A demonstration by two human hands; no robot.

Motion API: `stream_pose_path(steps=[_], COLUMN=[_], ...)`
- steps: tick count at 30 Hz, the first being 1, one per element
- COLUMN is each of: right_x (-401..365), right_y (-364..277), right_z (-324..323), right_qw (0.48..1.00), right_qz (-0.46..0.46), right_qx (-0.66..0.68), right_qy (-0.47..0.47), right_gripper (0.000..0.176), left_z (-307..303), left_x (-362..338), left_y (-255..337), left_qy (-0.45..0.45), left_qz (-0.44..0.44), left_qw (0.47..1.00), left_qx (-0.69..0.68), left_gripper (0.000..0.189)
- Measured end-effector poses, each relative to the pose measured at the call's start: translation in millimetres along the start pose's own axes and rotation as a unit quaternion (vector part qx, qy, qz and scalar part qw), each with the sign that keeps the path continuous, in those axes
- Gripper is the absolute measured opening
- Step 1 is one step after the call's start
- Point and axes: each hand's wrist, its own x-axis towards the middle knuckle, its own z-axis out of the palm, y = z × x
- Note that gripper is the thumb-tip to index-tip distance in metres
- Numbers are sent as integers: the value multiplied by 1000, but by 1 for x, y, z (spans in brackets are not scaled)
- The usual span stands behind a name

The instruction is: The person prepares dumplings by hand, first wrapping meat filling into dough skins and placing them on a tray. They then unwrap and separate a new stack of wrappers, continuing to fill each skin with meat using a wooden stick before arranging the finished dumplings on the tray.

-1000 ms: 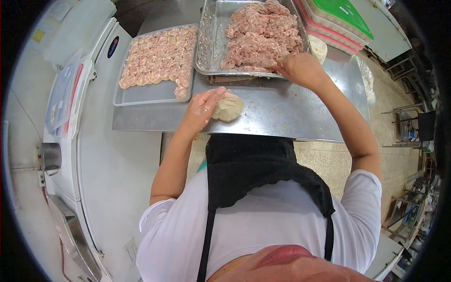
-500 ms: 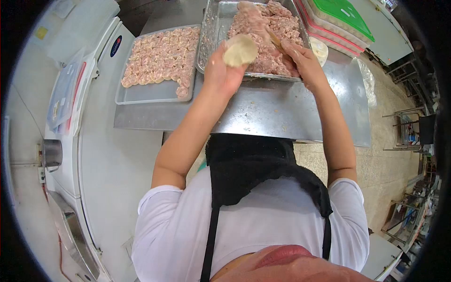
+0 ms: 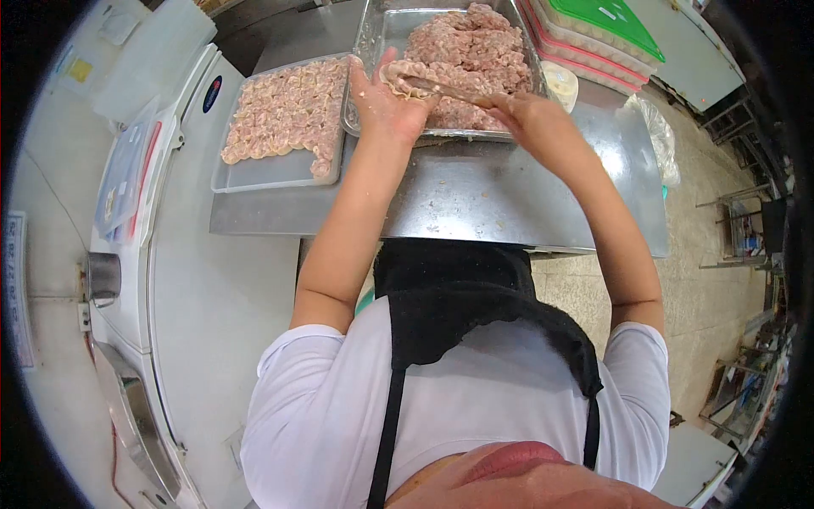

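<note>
My left hand [image 3: 390, 110] is raised at the front left of a metal pan, its fingers supporting a round dough wrapper with pink minced meat [image 3: 398, 78] on it. My right hand [image 3: 536, 123] grips a thin wooden spatula [image 3: 449, 90], its tip pressed on the meat in the wrapper. Beneath and behind both hands, the metal pan [image 3: 395, 27] holds a large mound of raw minced meat [image 3: 475, 47]. To the left, a shallow pale tray [image 3: 271, 175] carries close rows of filled dumplings [image 3: 284, 110].
Stacked containers [image 3: 606, 25] with a green lid on top stand right of the pan. Beside them sits a round pale stack [image 3: 560, 85], perhaps wrappers. A clear plastic bag [image 3: 660, 144] hangs near the right edge of the steel table [image 3: 500, 195]. A white appliance [image 3: 220, 297] stands at left.
My right hand has brought the spatula from the meat mound leftward to the wrapper. The bare wrapper now carries meat, and my left hand has opened flatter beneath it.
</note>
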Motion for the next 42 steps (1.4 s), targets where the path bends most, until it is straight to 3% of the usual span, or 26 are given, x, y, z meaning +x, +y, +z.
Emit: stream_pose_path(steps=[1, 5, 8, 9, 11, 12, 13, 14, 15, 16, 17, 18, 20, 22, 23, 24, 27, 29, 30, 32, 34, 36, 38, 39, 41, 42], right_x=[5, 6, 7, 7, 7, 5, 3, 4, 5, 6, 5, 3, 2, 3, 4, 4, 2, 10, 15, 18, 13, 7, 4, 1, -1, -2], right_y=[0, -27, -13, -6, 2, 2, 0, -2, -6, -9, -12, -13, -21, -32, -35, -36, -18, 4, 13, 10, -14, -2, 46, 62, 54, 48], right_z=[-11, -25, -3, -10, -19, -24, -29, -35, -43, -49, -53, -57, -61, -63, -58, -49, -16, -10, -12, -16, -19, 5, 29, 30, -1, -19], right_qw=[999, 999, 1000, 996, 985, 972, 945, 946, 922, 893, 893, 905, 915, 950, 950, 951, 958, 964, 975, 984, 997, 999, 978, 981, 982, 982], right_qz=[-1, 29, -10, -22, -35, 50, 136, 136, 167, 197, 197, 164, 130, 65, 65, 65, 39, 11, -13, -41, -8, -8, 28, 67, 90, 113], right_qx=[-37, -31, 8, 87, 164, 231, 295, 294, 339, 381, 380, 364, 347, 282, 281, 284, 268, 248, 207, 167, 70, 42, -134, -75, -59, -40], right_qy=[-35, -2, -19, 3, 26, 1, -25, -26, -82, -137, -138, -147, -159, -115, -116, -108, -99, -97, -78, -58, 31, -8, -157, -164, -153, -146], right_gripper=[24, 25, 27, 28, 29, 29, 29, 29, 30, 30, 30, 29, 29, 27, 27, 26, 24, 23, 22, 22, 22, 21, 23, 26, 27, 27], left_z=[1, 5, 16, 9, -10, -9, -5, -2, 2, 5, 5, 4, 0, 1, 2, 1, -6, -15, -24, -42, -55, -61, -50, -43, -32, -23], left_x=[-1, 2, -8, -6, 3, -2, -15, -24, -28, -30, -31, -29, -22, -22, -21, -17, -2, 5, 10, 20, 31, 36, 36, 30, 7, -2], left_y=[3, 11, 17, 21, 32, 36, 40, 42, 45, 49, 52, 54, 58, 64, 67, 69, 72, 71, 70, 68, 63, 60, 59, 62, 63, 62], left_qy=[13, 32, 34, 33, -157, -158, -189, -215, -215, -241, -260, -259, -331, -342, -355, -355, -401, -367, -367, -192, -195, -198, -170, -169, -227, -226], left_qz=[11, 21, 17, 20, -2, -1, 24, 47, 47, 128, 207, 208, 230, 175, 119, 119, 84, 123, 122, 20, 41, 53, 3, 8, 48, 45], left_qw=[1000, 999, 999, 998, 985, 984, 955, 902, 903, 833, 743, 744, 643, 648, 650, 650, 618, 552, 552, 750, 745, 740, 617, 618, 695, 696], left_qx=[14, -9, -37, -40, 76, 76, 226, 370, 369, 481, 581, 580, 652, 657, 661, 661, 671, 738, 739, 632, 636, 640, 768, 768, 681, 680], left_gripper=[66, 55, 48, 48, 44, 44, 50, 59, 59, 66, 74, 74, 61, 50, 40, 40, 31, 37, 37, 43, 47, 52, 57, 57, 45, 45])
